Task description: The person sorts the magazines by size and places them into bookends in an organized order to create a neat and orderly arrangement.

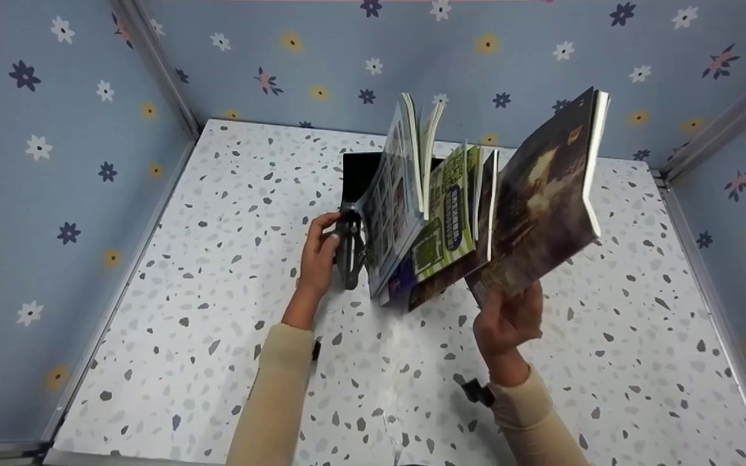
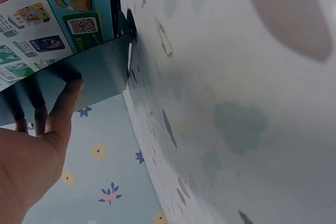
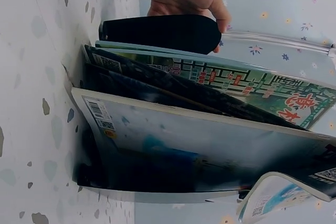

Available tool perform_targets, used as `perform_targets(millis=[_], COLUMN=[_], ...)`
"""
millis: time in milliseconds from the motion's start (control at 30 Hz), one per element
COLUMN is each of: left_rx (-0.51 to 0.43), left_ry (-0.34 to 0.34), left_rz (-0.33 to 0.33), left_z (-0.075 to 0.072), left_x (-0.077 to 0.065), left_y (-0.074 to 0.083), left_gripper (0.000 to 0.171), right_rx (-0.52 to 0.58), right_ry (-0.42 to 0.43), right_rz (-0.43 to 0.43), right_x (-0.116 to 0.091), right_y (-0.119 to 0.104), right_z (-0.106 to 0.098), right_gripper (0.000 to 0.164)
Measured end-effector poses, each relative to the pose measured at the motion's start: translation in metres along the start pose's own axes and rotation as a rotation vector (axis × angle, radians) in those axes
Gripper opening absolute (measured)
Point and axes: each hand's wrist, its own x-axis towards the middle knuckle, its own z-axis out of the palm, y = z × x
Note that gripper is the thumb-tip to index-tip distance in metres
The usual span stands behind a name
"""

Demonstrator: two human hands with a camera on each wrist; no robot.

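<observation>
My left hand grips the black end panel of a book rack at its left side. In the left wrist view its fingertips rest on the panel's outer face, and in the right wrist view a finger bends over its edge. Several magazines stand in the rack, fanned apart: a pale one, a green one and dark ones. At the right, my right hand pinches the lower edge of a dark brown magazine, tilted up and leaning outward. The right hand is out of the right wrist view.
A white speckled tabletop lies under the rack. Blue flowered panels with metal edge strips stand around it at the back and both sides. The rack's black back part shows behind the magazines.
</observation>
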Motion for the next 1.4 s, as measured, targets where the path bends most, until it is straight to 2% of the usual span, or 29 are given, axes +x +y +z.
perform_targets(millis=[100,300,500,667,800,967,1100,1233,1400], left_rx=[-0.004,-0.005,0.004,0.001,0.000,0.001,0.004,0.003,0.013], left_ry=[0.002,0.003,-0.008,-0.018,-0.008,0.000,0.001,0.005,0.004], left_rz=[-0.011,-0.019,-0.017,-0.014,-0.014,-0.012,-0.007,0.001,0.003], left_z=[0.000,0.000,-0.001,-0.001,-0.001,0.000,0.000,0.000,0.000], left_x=[0.000,0.000,0.000,-0.001,0.000,0.000,0.000,0.000,-0.001], left_y=[-0.001,-0.002,-0.002,-0.003,-0.004,-0.001,0.000,0.000,0.000], left_gripper=[0.039,0.040,0.039,0.040,0.040,0.039,0.039,0.038,0.038], right_rx=[-0.007,-0.070,-0.106,-0.145,-0.107,-0.154,-0.170,-0.154,-0.144], right_ry=[-0.021,-0.047,-0.107,-0.122,-0.131,-0.166,-0.194,-0.210,-0.211], right_rz=[-0.025,-0.053,-0.057,-0.003,0.005,-0.040,-0.041,-0.023,0.009], right_x=[0.000,0.004,0.000,-0.013,-0.021,-0.024,-0.024,-0.028,-0.037], right_y=[0.005,0.015,0.027,0.033,0.035,0.038,0.041,0.043,0.046], right_z=[0.002,0.007,0.004,-0.004,-0.008,-0.012,-0.012,-0.012,-0.015], right_gripper=[0.067,0.050,0.064,0.066,0.059,0.041,0.029,0.032,0.045])
